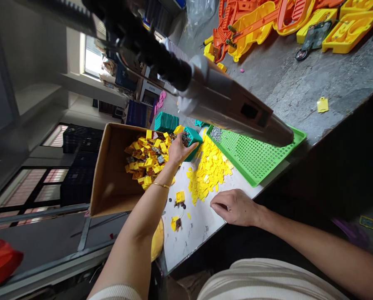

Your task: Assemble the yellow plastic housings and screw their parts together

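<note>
My left hand [179, 150] reaches to a teal basket [192, 139], its thumb spread apart from the fingers over the basket's mouth. Small dark parts lie in there beside the fingers, and the fingertips are partly hidden. Next to it, a cardboard box [111, 166] lies with its opening toward me, spilling yellow plastic housings [148, 162]. My right hand [234, 207] rests, loosely curled, at the edge of the white table surface [186, 246], with nothing visible in it. Between both hands spreads a heap of flat yellow pieces [209, 166].
A grey electric screwdriver [233, 100] hangs close in front. Below it lies a green perforated tray [261, 162] with small metal screws [216, 133]. Stacked teal baskets [166, 122] stand behind. Orange and yellow plastic parts [255, 29] cover the far right bench. Two loose yellow housings [180, 196] lie nearer.
</note>
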`<control>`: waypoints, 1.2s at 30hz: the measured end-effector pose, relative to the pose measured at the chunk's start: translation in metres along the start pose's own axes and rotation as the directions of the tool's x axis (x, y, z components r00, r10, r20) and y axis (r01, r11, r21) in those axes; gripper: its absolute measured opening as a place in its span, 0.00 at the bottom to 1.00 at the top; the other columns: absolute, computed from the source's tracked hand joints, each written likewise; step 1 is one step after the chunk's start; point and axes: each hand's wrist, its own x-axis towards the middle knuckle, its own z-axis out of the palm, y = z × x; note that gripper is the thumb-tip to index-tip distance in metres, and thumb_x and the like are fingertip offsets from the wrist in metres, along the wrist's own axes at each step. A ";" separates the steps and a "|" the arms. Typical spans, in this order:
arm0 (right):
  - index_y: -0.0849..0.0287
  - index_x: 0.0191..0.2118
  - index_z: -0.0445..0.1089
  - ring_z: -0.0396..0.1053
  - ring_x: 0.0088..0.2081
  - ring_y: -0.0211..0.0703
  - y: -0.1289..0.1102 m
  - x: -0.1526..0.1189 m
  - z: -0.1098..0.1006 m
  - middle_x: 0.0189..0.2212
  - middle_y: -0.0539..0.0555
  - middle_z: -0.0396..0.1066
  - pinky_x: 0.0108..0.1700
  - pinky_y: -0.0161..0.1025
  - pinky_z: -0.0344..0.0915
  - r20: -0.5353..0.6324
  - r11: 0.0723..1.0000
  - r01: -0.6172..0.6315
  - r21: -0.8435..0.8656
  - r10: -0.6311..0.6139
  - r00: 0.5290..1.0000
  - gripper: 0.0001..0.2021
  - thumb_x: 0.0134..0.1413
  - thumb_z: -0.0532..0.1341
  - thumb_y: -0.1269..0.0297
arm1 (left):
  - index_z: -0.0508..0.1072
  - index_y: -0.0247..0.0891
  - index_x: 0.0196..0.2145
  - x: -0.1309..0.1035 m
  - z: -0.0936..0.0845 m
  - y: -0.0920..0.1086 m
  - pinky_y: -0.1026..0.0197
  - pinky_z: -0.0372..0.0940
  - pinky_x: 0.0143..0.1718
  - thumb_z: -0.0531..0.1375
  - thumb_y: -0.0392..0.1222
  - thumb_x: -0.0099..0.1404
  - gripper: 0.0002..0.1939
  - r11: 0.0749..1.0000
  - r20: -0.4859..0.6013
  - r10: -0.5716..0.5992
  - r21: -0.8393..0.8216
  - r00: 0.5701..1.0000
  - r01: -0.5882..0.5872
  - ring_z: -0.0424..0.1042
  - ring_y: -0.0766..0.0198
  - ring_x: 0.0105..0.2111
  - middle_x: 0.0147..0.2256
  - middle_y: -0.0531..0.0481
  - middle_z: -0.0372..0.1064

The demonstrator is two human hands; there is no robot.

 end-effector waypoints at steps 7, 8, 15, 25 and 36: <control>0.60 0.28 0.69 0.67 0.29 0.36 0.001 0.000 0.000 0.27 0.51 0.73 0.33 0.33 0.57 -0.011 1.000 0.004 0.004 -0.004 1.000 0.11 0.58 0.52 0.68 | 0.63 0.36 0.57 0.001 0.002 -0.001 0.53 0.64 0.40 0.62 0.60 0.55 0.37 1.000 -0.010 0.001 -0.006 1.000 -0.001 0.72 0.44 0.45 0.45 0.37 0.72; 0.60 0.28 0.69 0.67 0.29 0.36 0.001 0.000 0.000 0.27 0.51 0.73 0.33 0.33 0.57 -0.012 1.000 0.005 0.004 -0.005 1.000 0.11 0.58 0.52 0.69 | 0.63 0.37 0.56 0.001 0.002 -0.001 0.53 0.65 0.40 0.62 0.60 0.54 0.37 1.000 -0.012 0.001 -0.007 1.000 -0.001 0.72 0.44 0.45 0.45 0.37 0.72; 0.60 0.28 0.69 0.68 0.29 0.37 0.001 -0.001 0.001 0.27 0.51 0.73 0.33 0.33 0.59 -0.048 1.000 0.005 0.005 -0.005 0.999 0.11 0.57 0.53 0.69 | 0.63 0.37 0.57 0.002 0.004 -0.006 0.50 0.66 0.43 0.62 0.61 0.54 0.39 0.998 -0.033 0.041 -0.056 0.999 -0.042 0.72 0.43 0.46 0.47 0.37 0.72; 0.59 0.34 0.73 0.73 0.33 0.41 0.003 -0.008 -0.005 0.32 0.54 0.76 0.36 0.36 0.66 -0.015 0.996 -0.039 -0.081 0.038 0.999 0.11 0.60 0.53 0.67 | 0.72 0.37 0.45 -0.086 -0.004 -0.045 0.52 0.60 0.55 0.59 0.52 0.62 0.18 0.714 -0.281 -0.206 -0.698 0.937 -0.052 0.68 0.58 0.50 0.48 0.44 0.71; 0.56 0.41 0.73 0.73 0.36 0.44 -0.038 0.093 0.053 0.37 0.53 0.76 0.37 0.40 0.69 0.138 0.927 0.056 -0.370 -0.005 0.990 0.09 0.57 0.57 0.64 | 0.72 0.39 0.37 -0.318 0.063 -0.069 0.62 0.64 0.24 0.57 0.51 0.63 0.13 -0.014 0.139 -0.834 -0.973 0.534 0.230 0.72 0.64 0.28 0.36 0.45 0.75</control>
